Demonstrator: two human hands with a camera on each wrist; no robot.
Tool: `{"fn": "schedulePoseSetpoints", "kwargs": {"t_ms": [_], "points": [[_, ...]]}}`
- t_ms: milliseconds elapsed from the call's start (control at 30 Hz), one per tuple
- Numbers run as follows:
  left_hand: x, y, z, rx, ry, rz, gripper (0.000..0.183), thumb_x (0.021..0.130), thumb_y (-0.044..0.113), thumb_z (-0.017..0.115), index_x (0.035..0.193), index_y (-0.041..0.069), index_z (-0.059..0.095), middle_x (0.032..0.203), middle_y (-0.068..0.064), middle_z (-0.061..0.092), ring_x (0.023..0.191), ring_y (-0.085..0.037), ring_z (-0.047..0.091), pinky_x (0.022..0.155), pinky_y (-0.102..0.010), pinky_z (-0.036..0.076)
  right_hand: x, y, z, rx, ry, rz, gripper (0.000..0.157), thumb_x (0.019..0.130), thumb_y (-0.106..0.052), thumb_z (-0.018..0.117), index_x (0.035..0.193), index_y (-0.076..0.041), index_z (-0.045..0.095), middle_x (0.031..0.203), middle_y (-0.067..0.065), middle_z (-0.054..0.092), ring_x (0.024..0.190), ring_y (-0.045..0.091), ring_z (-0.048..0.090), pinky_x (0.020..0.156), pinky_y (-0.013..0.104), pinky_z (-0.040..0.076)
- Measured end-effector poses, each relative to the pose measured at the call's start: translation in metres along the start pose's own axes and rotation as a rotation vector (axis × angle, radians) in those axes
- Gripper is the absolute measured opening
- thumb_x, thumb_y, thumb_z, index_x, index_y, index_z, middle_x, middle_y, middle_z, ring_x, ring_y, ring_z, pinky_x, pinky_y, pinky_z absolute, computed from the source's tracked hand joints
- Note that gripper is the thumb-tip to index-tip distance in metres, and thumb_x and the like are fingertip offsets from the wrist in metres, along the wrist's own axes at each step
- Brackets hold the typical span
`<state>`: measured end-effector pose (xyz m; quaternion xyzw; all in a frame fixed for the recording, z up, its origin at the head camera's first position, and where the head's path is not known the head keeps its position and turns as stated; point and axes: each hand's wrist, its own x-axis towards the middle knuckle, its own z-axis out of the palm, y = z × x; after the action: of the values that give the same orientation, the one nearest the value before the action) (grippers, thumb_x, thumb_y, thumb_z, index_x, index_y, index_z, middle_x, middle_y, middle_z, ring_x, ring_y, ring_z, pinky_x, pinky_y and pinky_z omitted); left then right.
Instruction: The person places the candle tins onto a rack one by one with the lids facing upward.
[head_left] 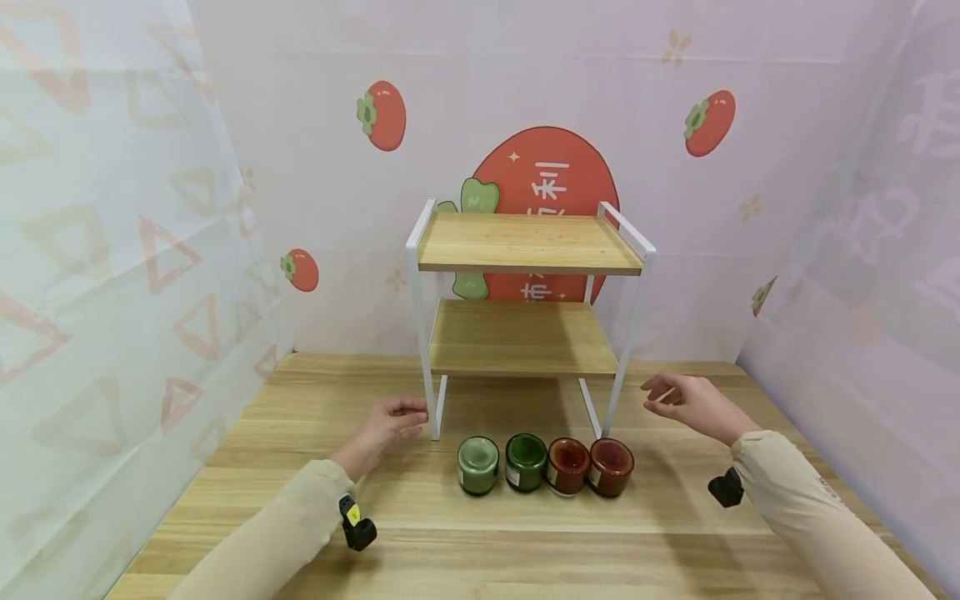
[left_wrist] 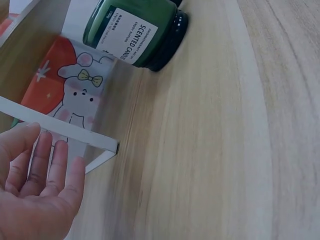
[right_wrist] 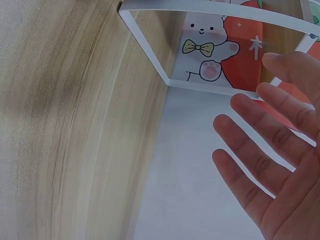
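A two-tier wooden shelf (head_left: 525, 337) with a white frame stands on the table. Beside its left front leg, my left hand (head_left: 392, 427) has its fingers loosely extended; whether the fingertips touch the leg I cannot tell. To the right of the frame, my right hand (head_left: 693, 404) hovers with relaxed fingers, holding nothing. In front of the shelf is a row of glass candle jars: light green (head_left: 478, 465), dark green (head_left: 526, 462), and two reddish-brown ones, one inner (head_left: 567, 467) and one outer (head_left: 611, 468). A green jar (left_wrist: 160, 22) labelled "SCENTED CANDLE" rests lid-down in the left wrist view.
The wooden table (head_left: 465, 558) extends around the shelf. A printed cloth (head_left: 322, 167) with persimmon pictures hangs behind, and cloth walls enclose both sides. The shelf's upper board (head_left: 525, 242) has raised white side rails.
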<state>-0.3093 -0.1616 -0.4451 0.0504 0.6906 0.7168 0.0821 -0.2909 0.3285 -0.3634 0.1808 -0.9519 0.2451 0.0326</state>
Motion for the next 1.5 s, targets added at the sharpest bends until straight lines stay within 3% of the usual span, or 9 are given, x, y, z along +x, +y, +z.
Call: {"fn": "schedulePoseSetpoints", "kwargs": {"t_ms": [567,1133,1500], "points": [[0.002,0.002,0.011,-0.053,0.027,-0.052,0.023,0.09,-0.006,0.06,0.112,-0.01,0.054,0.095,-0.003,0.059,0.096,-0.019,0.061,0.097,-0.037,0.055,-0.002,0.001,-0.001,-0.001,0.008,0.001,0.032,0.092,-0.032,0.066,0.113,-0.009,0.064,0.096,0.003,0.069,0.085,0.018,0.066,0.07,0.032,0.057],[0.007,0.0,0.006,-0.068,-0.006,-0.071,0.023,0.09,-0.006,0.06,0.112,-0.012,0.052,0.095,-0.003,0.06,0.095,-0.018,0.062,0.098,-0.038,0.055,-0.005,0.0,-0.002,0.019,0.018,-0.007,0.032,0.092,-0.033,0.066,0.113,-0.009,0.064,0.096,0.002,0.069,0.084,0.016,0.065,0.067,0.028,0.055],[0.006,0.002,0.007,-0.076,-0.011,-0.071,0.014,0.091,-0.006,0.06,0.105,-0.006,0.057,0.094,-0.004,0.06,0.093,-0.018,0.063,0.101,-0.041,0.053,-0.017,-0.002,0.008,0.046,0.132,-0.049,0.021,0.094,-0.031,0.064,0.109,-0.017,0.067,0.104,0.001,0.071,0.088,0.014,0.067,0.073,0.023,0.057]]}}
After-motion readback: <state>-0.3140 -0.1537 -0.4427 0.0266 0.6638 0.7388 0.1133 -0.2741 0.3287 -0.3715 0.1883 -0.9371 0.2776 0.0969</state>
